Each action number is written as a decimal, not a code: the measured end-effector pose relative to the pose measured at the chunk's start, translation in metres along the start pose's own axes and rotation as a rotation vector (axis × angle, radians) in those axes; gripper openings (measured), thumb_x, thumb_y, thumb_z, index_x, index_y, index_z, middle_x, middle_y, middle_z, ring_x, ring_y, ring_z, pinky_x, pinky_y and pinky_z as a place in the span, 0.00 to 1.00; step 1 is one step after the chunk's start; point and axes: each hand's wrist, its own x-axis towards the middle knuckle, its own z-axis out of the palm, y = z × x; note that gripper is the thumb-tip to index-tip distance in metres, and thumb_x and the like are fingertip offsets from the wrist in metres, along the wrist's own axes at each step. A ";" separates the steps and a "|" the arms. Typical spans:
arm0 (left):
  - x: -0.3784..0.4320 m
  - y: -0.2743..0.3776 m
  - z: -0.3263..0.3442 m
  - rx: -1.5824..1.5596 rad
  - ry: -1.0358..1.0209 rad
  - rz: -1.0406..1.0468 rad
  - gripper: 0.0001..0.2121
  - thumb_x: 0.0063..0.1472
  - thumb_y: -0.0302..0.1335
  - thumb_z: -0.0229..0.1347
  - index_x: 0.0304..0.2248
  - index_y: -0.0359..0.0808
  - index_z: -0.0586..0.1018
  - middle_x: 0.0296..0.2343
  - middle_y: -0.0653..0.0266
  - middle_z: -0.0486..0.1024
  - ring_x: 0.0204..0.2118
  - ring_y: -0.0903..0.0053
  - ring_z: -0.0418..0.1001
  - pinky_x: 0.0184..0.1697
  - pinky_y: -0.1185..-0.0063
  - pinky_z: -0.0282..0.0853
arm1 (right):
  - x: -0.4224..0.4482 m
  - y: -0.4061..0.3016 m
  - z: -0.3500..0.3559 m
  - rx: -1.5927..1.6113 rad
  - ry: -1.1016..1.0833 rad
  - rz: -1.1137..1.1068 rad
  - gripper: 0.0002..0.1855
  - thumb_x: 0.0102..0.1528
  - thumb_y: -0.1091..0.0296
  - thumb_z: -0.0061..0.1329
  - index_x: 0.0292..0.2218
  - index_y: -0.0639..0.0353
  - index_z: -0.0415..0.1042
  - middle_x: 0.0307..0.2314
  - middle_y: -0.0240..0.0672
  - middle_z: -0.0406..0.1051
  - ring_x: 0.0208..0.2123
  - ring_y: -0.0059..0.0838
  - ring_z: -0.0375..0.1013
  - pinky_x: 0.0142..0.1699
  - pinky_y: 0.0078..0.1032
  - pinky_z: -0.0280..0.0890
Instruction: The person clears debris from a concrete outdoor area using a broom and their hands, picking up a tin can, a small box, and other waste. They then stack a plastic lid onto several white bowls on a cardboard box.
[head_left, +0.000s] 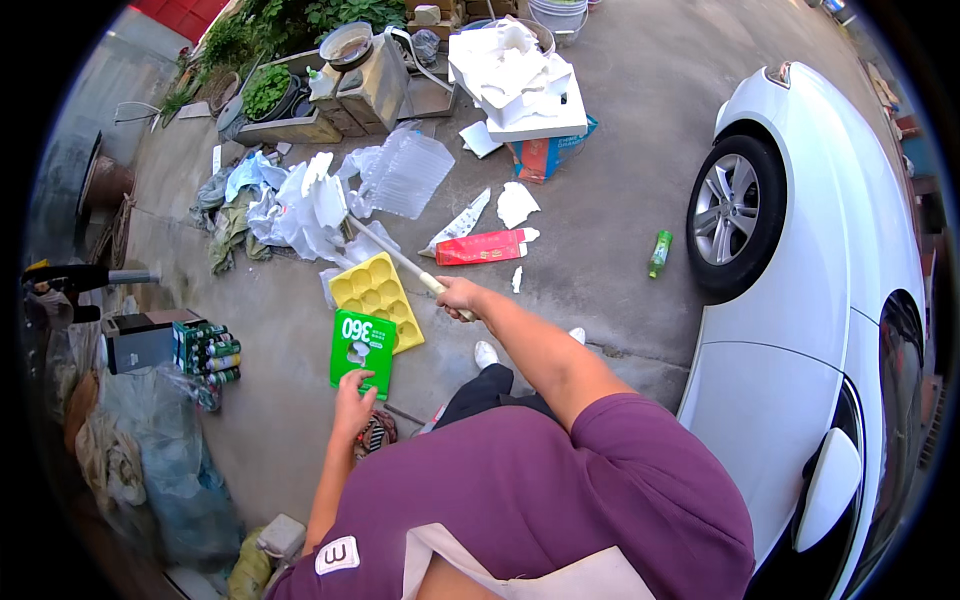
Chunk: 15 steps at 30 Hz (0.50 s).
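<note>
My right hand (459, 297) grips the end of a pale pole (405, 260). The pole's far end reaches a heap of crumpled white plastic bags (296, 210), where its head is hard to make out. Just beyond my left hand (354, 401) is a flat green packet (363, 337) bearing writing and a hole-like opening. That hand overlaps the packet's near edge with fingers apart and nothing visibly held; whether it touches is unclear. Partly behind the packet lies a yellow moulded tray (379, 289) with round hollows. Clear ribbed plastic packaging (409, 169) spreads beside the bags.
A white car (795, 300) stands at right, a green plastic bottle (660, 255) near its wheel. A red box (482, 248) and white foam pieces (517, 205) lie ahead. White foam packaging (517, 82) is piled behind. Cans (223, 356) and plastic sacks (161, 450) are at left.
</note>
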 end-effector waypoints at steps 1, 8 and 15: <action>-0.002 -0.008 -0.003 -0.013 0.022 -0.016 0.13 0.43 0.22 0.50 0.33 0.35 0.69 0.34 0.55 0.64 0.38 0.68 0.61 0.40 0.78 0.59 | -0.013 -0.003 0.003 -0.150 0.028 -0.047 0.20 0.41 0.75 0.38 0.40 0.57 0.57 0.10 0.33 0.58 0.07 0.21 0.56 0.11 0.23 0.52; 0.008 -0.025 0.003 -0.143 0.013 0.014 0.13 0.43 0.23 0.49 0.34 0.35 0.69 0.34 0.56 0.64 0.37 0.68 0.62 0.39 0.77 0.59 | -0.189 0.015 -0.056 -0.708 0.202 0.127 0.34 0.39 0.73 0.40 0.50 0.55 0.48 0.15 0.35 0.62 0.11 0.19 0.59 0.16 0.19 0.56; 0.016 -0.031 0.012 -0.248 0.020 0.025 0.13 0.43 0.23 0.49 0.33 0.34 0.69 0.35 0.55 0.64 0.38 0.66 0.61 0.41 0.77 0.59 | -0.271 0.026 -0.077 -0.335 0.473 0.408 0.27 0.43 0.76 0.36 0.47 0.53 0.51 0.13 0.30 0.59 0.10 0.18 0.57 0.12 0.18 0.53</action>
